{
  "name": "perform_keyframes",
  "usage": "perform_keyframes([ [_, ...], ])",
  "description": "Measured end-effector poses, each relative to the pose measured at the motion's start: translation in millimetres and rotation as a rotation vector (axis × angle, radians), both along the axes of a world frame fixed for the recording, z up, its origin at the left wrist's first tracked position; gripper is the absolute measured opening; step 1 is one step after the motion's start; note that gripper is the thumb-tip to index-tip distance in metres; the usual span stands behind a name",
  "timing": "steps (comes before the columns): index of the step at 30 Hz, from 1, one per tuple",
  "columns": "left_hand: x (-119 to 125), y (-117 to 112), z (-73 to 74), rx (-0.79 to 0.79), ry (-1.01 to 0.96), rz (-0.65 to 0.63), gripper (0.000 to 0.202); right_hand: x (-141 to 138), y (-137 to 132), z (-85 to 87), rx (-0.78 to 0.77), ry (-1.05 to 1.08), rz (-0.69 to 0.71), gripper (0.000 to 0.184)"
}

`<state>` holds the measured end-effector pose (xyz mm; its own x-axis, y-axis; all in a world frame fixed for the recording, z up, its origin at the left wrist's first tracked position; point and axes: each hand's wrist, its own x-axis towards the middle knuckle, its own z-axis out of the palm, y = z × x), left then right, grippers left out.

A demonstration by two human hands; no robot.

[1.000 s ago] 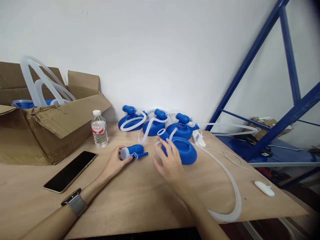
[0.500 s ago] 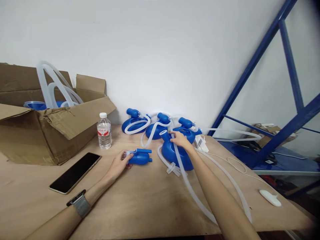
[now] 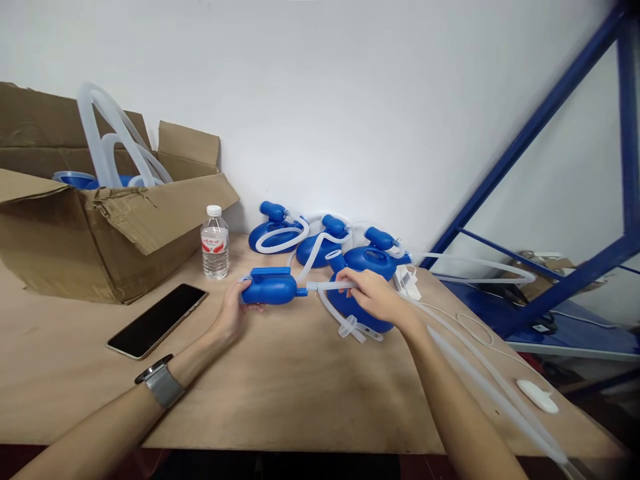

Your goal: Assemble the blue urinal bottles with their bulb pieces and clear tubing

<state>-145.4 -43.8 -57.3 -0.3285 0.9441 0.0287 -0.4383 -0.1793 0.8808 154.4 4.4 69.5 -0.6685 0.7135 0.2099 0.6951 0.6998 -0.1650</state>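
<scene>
1. At the center of the table, the left hand (image 3: 230,313) cups a blue plastic bottle (image 3: 270,287) lying on its side. The fingers are curled around it, steadying it with its short spigot (image 3: 301,292) turned right.
2. The right hand (image 3: 373,297) pinches a clear silicone tube (image 3: 333,285) between its fingers, which sit close together. It holds the tube level, with the end just beside the spigot. I cannot tell whether they touch.
3. Four more blue bottles (image 3: 320,252) are clustered behind the hands. At upper left, a cardboard box (image 3: 75,233) holds coiled tubing (image 3: 107,133).
</scene>
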Motion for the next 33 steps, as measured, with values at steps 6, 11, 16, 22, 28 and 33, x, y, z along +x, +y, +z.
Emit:
perform_keyframes([
  [6, -13, 3, 3.6, 0.079, 0.044, 0.130, 0.035, -10, 11, -36.6, -0.099, 0.112, 0.016, 0.044],
  [11, -17, 1, 1.1, 0.116, 0.233, 0.166, 0.027, -14, 19, -61.5, -0.144, 0.240, 0.045, 0.038],
  [16, -10, -2, -2.5, 0.123, 0.248, 0.096, 0.029, -19, 16, -79.7, -0.111, 0.231, 0.062, 0.041],
  [22, -9, -8, 0.1, 0.153, 0.197, -0.010, 0.038, -27, 13, -96.3, 0.177, 0.043, 0.059, 0.036],
  [28, -12, -8, 5.7, 0.140, 0.108, -0.178, 0.044, -23, 9, -95.0, 0.360, -0.056, 0.059, 0.041],
  [33, -13, -3, 11.9, -0.174, 0.156, -0.239, 0.059, -16, 5, -87.9, 0.322, -0.051, 0.066, 0.040],
])
